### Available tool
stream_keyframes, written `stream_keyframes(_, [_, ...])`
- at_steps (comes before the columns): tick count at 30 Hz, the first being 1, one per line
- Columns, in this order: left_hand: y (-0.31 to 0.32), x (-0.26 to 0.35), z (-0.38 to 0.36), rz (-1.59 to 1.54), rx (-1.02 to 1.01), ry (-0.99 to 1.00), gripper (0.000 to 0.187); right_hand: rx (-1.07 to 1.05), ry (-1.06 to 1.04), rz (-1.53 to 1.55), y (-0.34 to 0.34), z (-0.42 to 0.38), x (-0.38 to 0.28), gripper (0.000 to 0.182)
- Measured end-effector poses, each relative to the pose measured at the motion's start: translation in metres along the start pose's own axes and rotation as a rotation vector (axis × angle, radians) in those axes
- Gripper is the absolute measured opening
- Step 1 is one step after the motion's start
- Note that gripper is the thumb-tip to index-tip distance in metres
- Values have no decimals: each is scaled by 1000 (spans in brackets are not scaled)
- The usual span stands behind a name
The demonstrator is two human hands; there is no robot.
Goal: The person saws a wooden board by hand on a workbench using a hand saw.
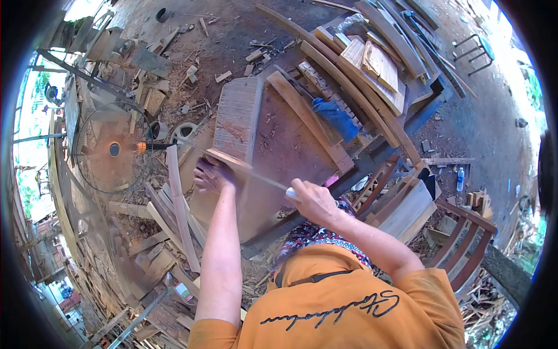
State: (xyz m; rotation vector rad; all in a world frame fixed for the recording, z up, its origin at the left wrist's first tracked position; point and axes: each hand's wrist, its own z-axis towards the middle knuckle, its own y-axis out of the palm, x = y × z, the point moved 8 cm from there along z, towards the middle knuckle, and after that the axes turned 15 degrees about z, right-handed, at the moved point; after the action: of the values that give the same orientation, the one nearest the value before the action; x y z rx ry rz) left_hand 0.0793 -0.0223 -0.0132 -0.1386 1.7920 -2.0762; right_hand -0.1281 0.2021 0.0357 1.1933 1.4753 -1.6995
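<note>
My left hand [213, 175] is closed on a small strip of wood [231, 159], held at the near end of a thick ridged wooden block [237, 113]. My right hand [314, 202] is wrapped round the white handle of a long thin tool [272, 181]. Its narrow shaft reaches left to the wood strip and seems to touch it; whether it is a file or a blade I cannot make out. Both hands are over a dusty brown worktable [293, 136].
A fan [114, 150] stands left of the table. A long board [311, 119] and a blue cloth [337, 119] lie to the right, beside stacked planks [378, 67]. Slatted wooden frames [465, 244] and a bottle [460, 179] are further right. Offcuts litter the ground.
</note>
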Motion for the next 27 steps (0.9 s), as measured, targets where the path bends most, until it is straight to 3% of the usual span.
stream_keyframes(5, [8, 0, 1, 60, 50, -8, 53, -39, 33, -114, 0, 0, -11, 23])
stream_keyframes(10, [4, 1, 4, 131, 35, -5, 42, -110, 128, -116, -14, 2, -5, 20])
stream_keyframes(17, [-1, 2, 2, 167, 32, -9, 46, -135, 68, -3, 45, 91, 0, 12])
stream_keyframes(23, [1, 2, -1, 151, 85, 34, 46, -162, 144, 27, 0, 18, 0, 11])
stream_keyframes(27, [12, -3, 0, 129, 57, 41, 48, -212, 151, 10, 21, 44, -4, 13])
